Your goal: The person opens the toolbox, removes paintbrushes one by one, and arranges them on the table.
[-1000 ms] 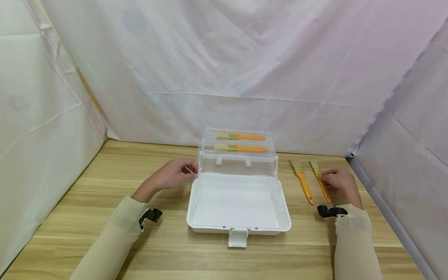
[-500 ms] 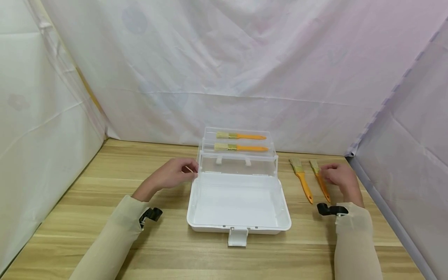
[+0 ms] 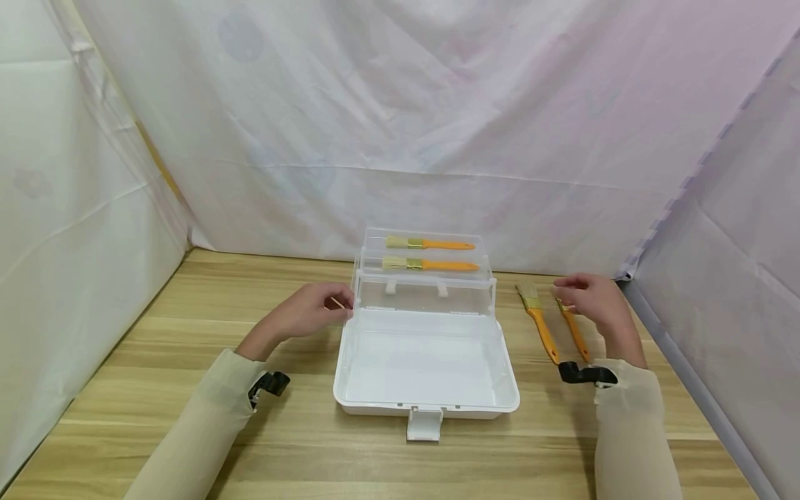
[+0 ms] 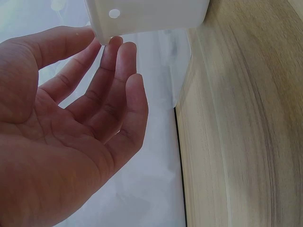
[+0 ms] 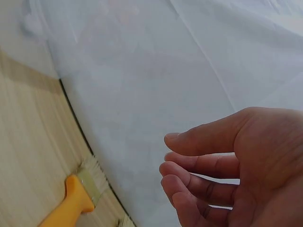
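Note:
A white plastic storage box [image 3: 431,368] stands with its clear lid [image 3: 425,295] raised at the back. Two paintbrushes with orange handles, a rear one [image 3: 446,244] and a front one [image 3: 450,265], lie in its clear upper trays. At the box's back left corner my left hand [image 3: 306,309] pinches the edge between thumb and fingertips, as the left wrist view shows. Over the bristles of the narrower brush [image 3: 576,337] hovers my right hand [image 3: 594,298], its fingers loosely bent around nothing. Left of that brush lies a wider brush [image 5: 71,201] on the table.
A latch [image 3: 425,425] hangs open at the front of the box. The wood-grain table [image 3: 300,444] is bordered by a pale curtain [image 3: 406,139] at the back and both sides. Each wrist carries a black camera mount.
My right hand has let go of the narrower brush's handle, lifted, and shifted forward and left over its bristles. The left hand stays at the box's corner.

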{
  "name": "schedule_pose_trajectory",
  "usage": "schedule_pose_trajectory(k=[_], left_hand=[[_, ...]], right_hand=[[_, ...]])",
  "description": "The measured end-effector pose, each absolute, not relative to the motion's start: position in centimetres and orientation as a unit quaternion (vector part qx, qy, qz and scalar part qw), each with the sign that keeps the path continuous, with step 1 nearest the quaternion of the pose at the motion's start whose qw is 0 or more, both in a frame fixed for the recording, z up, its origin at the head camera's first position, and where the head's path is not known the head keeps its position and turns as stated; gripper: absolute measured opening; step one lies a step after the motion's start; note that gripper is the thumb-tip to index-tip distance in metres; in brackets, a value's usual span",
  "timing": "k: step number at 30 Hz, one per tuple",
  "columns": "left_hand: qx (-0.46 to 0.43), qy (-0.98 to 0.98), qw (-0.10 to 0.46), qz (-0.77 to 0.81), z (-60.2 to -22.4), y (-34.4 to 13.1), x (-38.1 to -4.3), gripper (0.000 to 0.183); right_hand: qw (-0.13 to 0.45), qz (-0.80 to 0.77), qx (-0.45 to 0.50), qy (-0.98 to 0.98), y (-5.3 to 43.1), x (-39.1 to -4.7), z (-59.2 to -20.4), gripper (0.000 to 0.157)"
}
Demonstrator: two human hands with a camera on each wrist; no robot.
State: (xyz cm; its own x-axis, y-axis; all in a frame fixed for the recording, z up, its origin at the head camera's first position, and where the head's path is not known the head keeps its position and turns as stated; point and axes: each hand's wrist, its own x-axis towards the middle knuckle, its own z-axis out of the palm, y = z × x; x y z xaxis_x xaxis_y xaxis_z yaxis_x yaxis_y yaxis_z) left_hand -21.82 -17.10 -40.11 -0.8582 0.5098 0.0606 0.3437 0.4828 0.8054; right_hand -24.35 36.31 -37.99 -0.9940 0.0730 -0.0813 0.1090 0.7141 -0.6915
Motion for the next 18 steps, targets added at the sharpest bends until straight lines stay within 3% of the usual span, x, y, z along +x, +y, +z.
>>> schedule_pose_trajectory(k=[18], left_hand=[[0.256,0.855,0.088,0.442,-40.3,-17.1,-21.9,0.006]], right_hand=[[0.063,-0.383,-0.06,0.92,31.0,-23.4,-34.8,0.05]])
